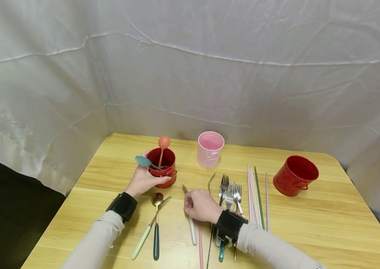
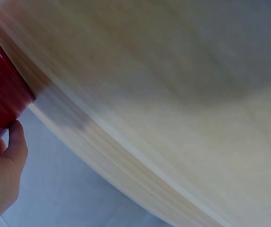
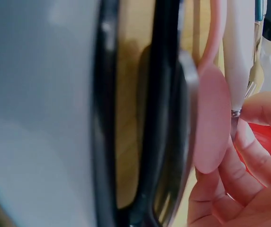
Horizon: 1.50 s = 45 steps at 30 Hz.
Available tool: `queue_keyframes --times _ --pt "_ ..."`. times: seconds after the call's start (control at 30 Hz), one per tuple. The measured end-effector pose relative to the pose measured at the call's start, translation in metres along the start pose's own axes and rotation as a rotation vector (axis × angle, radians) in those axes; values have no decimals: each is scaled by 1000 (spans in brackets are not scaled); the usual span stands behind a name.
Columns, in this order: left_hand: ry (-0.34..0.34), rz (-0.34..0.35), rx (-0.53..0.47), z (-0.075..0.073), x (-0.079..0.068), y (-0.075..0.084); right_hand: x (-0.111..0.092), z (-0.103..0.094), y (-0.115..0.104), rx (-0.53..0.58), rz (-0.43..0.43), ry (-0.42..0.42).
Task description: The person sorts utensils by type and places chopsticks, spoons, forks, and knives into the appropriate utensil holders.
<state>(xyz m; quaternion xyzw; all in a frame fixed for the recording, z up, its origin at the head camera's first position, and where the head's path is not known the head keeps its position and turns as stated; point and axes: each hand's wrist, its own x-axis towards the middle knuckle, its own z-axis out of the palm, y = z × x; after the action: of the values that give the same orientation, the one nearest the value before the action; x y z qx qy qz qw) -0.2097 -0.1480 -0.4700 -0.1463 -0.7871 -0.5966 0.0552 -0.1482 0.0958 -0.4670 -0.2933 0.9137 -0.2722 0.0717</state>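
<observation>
My left hand [image 1: 144, 181] grips a small red bucket [image 1: 169, 181] at the table's left, thumb along its front; the left wrist view also shows fingers against the bucket wall [image 2: 0, 90]. An orange spoon [image 1: 164, 142] and a teal spoon [image 1: 143, 161] stick out of that bucket. Over the table's middle, my right hand [image 1: 203, 205] pinches a white-handled piece of cutlery [image 1: 192, 229] near its metal collar, seen in the right wrist view. Its head end is partly hidden by the hand. Right by those fingers is a pink spoon [image 3: 212, 118].
Left of the right hand, a dark-green-handled spoon [image 1: 156, 239] crosses a pale-green-handled utensil [image 1: 141, 243]. Several forks [image 1: 229, 198] and chopsticks [image 1: 259, 198] lie to the right. A pink bucket [image 1: 206, 155] stands at the back, another red bucket [image 1: 285, 179] at the right.
</observation>
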Motion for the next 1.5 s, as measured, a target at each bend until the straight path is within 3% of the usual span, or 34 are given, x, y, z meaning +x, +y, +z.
queue_keyframes --times 0.3,0.8,1.03,1.23,1.5 --pt "0 1 -13 0 0 0 3 -2 0 88 10 71" --pt "8 -14 -13 -1 0 0 8 3 -19 -138 71 -52" --pt "3 -1 -8 0 0 -1 11 5 -25 -166 137 -69" --pt "5 -7 -8 1 1 -1 10 3 -23 -124 128 -71" --pt "-3 -17 -22 0 1 1 9 -3 -16 36 78 -37"
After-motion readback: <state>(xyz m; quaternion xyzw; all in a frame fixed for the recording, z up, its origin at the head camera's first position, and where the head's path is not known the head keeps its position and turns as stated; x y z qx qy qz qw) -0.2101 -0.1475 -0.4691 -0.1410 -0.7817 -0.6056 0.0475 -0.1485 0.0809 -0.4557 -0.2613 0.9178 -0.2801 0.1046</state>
